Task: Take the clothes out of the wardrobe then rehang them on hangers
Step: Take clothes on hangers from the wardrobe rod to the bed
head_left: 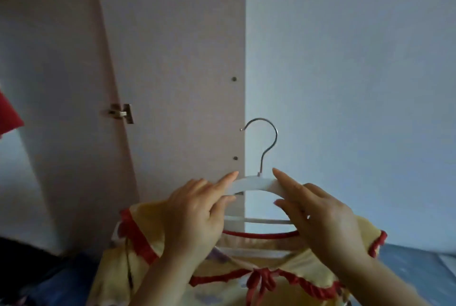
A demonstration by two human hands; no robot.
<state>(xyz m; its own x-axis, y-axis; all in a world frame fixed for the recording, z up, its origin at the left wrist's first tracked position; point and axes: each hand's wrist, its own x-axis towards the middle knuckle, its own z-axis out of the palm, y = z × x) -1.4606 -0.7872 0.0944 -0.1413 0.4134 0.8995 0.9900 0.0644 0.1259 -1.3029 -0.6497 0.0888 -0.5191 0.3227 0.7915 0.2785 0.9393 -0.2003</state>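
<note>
A white hanger [254, 181] with a metal hook [267, 138] is held upright in front of me. A yellow garment [283, 271] with red trim and a red bow hangs on it, its neckline over the hanger's arms. My left hand [195, 212] pinches the hanger's left arm between thumb and fingers. My right hand [318, 214] pinches the right arm the same way. The hanger's ends are hidden under the fabric and my hands.
The wardrobe's pale pink side panel [177, 71] stands straight ahead, with an open door and its hinge [122, 113] to the left. A red cloth [8, 118] shows at the left edge. A white wall [357, 83] fills the right. Blue bedding [414, 271] lies below.
</note>
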